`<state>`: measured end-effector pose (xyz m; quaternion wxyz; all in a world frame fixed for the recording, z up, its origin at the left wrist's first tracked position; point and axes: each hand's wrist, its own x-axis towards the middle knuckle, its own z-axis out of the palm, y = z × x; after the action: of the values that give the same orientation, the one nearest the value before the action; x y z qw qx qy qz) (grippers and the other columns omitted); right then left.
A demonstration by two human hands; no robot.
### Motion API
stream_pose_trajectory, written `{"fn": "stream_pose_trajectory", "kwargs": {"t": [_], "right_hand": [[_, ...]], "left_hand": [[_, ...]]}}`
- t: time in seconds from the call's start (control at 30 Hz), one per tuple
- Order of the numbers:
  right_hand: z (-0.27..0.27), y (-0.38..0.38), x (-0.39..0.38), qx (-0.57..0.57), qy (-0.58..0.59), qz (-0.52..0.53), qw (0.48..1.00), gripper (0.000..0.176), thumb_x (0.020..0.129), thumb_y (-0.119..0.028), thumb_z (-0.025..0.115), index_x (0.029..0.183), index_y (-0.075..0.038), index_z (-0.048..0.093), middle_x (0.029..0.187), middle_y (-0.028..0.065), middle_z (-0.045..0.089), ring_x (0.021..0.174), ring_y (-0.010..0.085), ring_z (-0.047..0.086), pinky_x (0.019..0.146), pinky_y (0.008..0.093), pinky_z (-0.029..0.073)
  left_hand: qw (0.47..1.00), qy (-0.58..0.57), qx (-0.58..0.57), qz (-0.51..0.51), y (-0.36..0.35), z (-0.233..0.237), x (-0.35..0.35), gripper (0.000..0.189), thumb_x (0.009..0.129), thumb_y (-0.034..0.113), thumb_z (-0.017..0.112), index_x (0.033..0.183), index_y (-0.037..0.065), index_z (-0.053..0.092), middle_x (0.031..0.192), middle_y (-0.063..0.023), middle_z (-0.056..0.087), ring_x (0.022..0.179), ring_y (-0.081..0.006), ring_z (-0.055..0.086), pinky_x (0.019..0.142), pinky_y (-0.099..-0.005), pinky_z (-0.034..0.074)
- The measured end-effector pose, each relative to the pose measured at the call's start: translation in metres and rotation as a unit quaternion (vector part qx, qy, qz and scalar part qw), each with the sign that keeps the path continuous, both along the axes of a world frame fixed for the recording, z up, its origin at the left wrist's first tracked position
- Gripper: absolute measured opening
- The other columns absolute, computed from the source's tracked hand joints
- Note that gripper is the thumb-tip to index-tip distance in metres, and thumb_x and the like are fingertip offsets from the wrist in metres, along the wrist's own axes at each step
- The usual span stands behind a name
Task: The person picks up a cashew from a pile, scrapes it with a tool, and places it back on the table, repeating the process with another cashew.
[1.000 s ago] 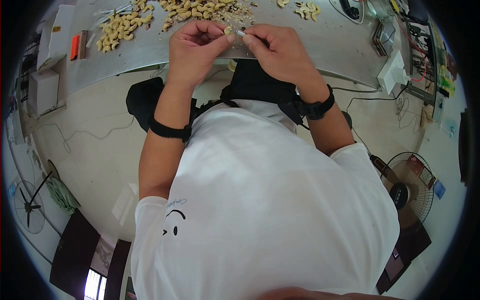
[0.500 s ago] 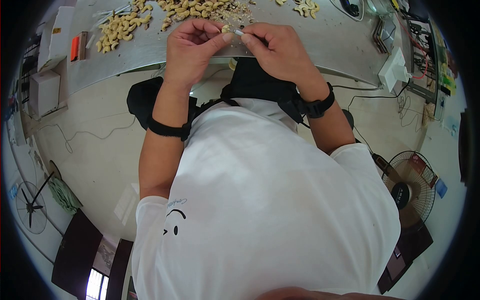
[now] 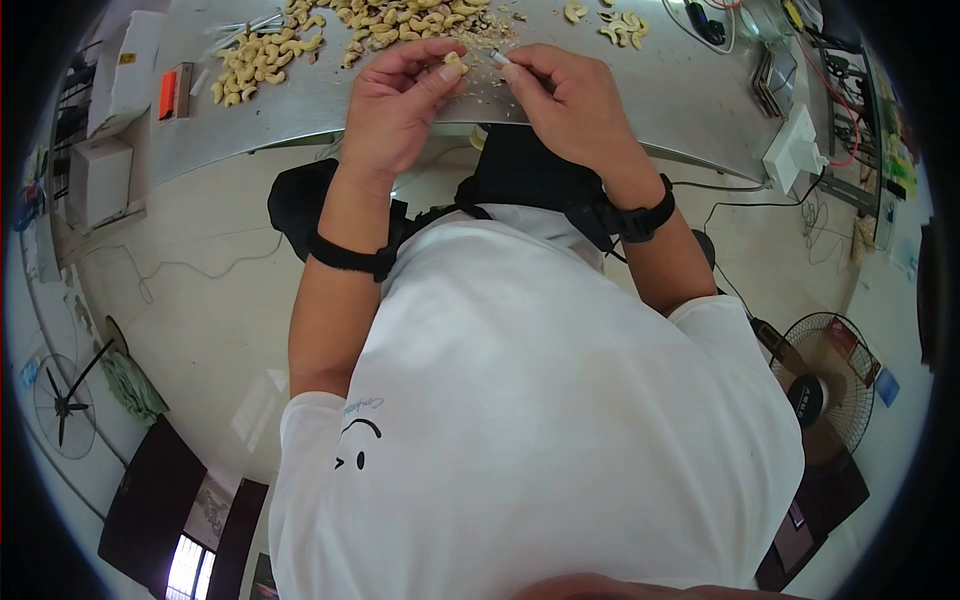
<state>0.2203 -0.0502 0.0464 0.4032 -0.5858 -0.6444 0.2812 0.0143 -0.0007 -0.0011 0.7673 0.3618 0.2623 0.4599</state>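
Note:
Between thumb and fingers, my left hand (image 3: 400,100) pinches a pale cashew nut (image 3: 456,64) over the near edge of the metal table (image 3: 300,110). My right hand (image 3: 570,100) is closed on a small tool with a whitish shaft (image 3: 501,59), whose tip points toward the nut but stands apart from it. Behind my hands lie a big heap of cashews (image 3: 400,20) and scattered brown crumbs (image 3: 490,35). A second cashew pile (image 3: 262,62) is left of my left hand. A few pale pieces (image 3: 624,28) lie to the right.
An orange block (image 3: 168,95) sits at the table's left, near thin whitish sticks (image 3: 240,30). On the right are a white power strip (image 3: 792,145), dark cables and a stack of flat items (image 3: 774,78). A fan (image 3: 822,385) stands at lower right, white boxes (image 3: 100,180) at left.
My right hand has drawn the tool away from the nut, opening a gap between them. The nut remains in my left hand. The whole view has shifted slightly.

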Motion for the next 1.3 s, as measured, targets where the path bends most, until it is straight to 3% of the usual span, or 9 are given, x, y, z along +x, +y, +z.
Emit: {"fn": "stream_pose_trajectory", "kwargs": {"t": [0.2,0.4,0.5,0.6,0.7,0.9,1.3], "right_hand": [[-0.001,-0.002,-0.003,0.001,0.006,0.004,1.000,0.019,0.091,-0.018,0.069,0.101,-0.003,0.073,0.075,0.0158,0.069,0.063,0.0293,0.066,0.060,0.0364,0.051],[0.002,-0.003,-0.007,-0.033,0.001,0.028,0.999,0.019,0.091,-0.018,0.069,0.100,-0.003,0.074,0.076,0.0160,0.069,0.065,0.0296,0.067,0.062,0.0362,0.052],[0.002,-0.003,-0.006,-0.035,-0.007,0.031,0.999,0.019,0.091,-0.018,0.069,0.101,-0.003,0.074,0.075,0.0159,0.069,0.064,0.0288,0.067,0.061,0.0359,0.051],[0.001,-0.003,-0.003,-0.042,0.002,0.041,0.998,0.018,0.091,-0.018,0.068,0.100,-0.002,0.074,0.075,0.0160,0.069,0.063,0.0277,0.066,0.061,0.0358,0.051],[0.001,-0.003,0.002,-0.081,0.014,0.057,0.995,0.018,0.091,-0.018,0.067,0.098,-0.002,0.073,0.075,0.0162,0.068,0.063,0.0270,0.065,0.062,0.0364,0.050],[-0.004,0.001,0.017,-0.123,0.005,0.104,0.987,0.021,0.092,-0.020,0.065,0.096,-0.001,0.073,0.074,0.0162,0.067,0.064,0.0290,0.063,0.063,0.0393,0.049],[-0.006,0.001,0.018,-0.150,0.031,0.119,0.981,0.021,0.093,-0.019,0.064,0.093,0.000,0.071,0.074,0.0165,0.065,0.064,0.0280,0.060,0.063,0.0388,0.048]], "left_hand": [[1.000,-0.014,0.005,-0.011,0.001,-0.002,-0.002,0.024,0.099,-0.003,0.060,0.122,0.000,0.066,0.120,-0.0128,0.069,0.103,-0.0194,0.069,0.091,-0.0321,0.058],[0.999,-0.047,-0.012,-0.018,0.001,0.001,-0.002,0.022,0.099,-0.003,0.058,0.119,-0.002,0.067,0.113,-0.0119,0.071,0.101,-0.0213,0.070,0.091,-0.0338,0.059],[0.998,-0.056,-0.002,-0.028,0.001,-0.001,-0.003,0.025,0.098,-0.004,0.059,0.122,-0.001,0.067,0.124,-0.0162,0.068,0.103,-0.0192,0.069,0.092,-0.0328,0.058],[0.998,0.020,0.056,-0.012,0.000,-0.002,-0.001,0.029,0.090,-0.007,0.070,0.119,-0.001,0.069,0.111,-0.0118,0.073,0.100,-0.0145,0.069,0.090,-0.0263,0.057],[0.994,0.074,0.082,-0.019,0.000,-0.002,-0.001,0.038,0.089,-0.011,0.069,0.125,0.000,0.066,0.121,-0.0138,0.070,0.102,-0.0155,0.068,0.093,-0.0283,0.056],[0.991,0.111,0.076,-0.007,-0.004,0.011,0.007,0.050,0.084,-0.011,0.075,0.130,0.000,0.058,0.119,-0.0155,0.071,0.101,-0.0143,0.068,0.092,-0.0278,0.057],[0.988,0.117,0.096,-0.009,-0.003,0.011,0.010,0.040,0.081,-0.008,0.080,0.114,0.002,0.059,0.108,-0.0133,0.074,0.093,-0.0119,0.070,0.086,-0.0252,0.059]]}}
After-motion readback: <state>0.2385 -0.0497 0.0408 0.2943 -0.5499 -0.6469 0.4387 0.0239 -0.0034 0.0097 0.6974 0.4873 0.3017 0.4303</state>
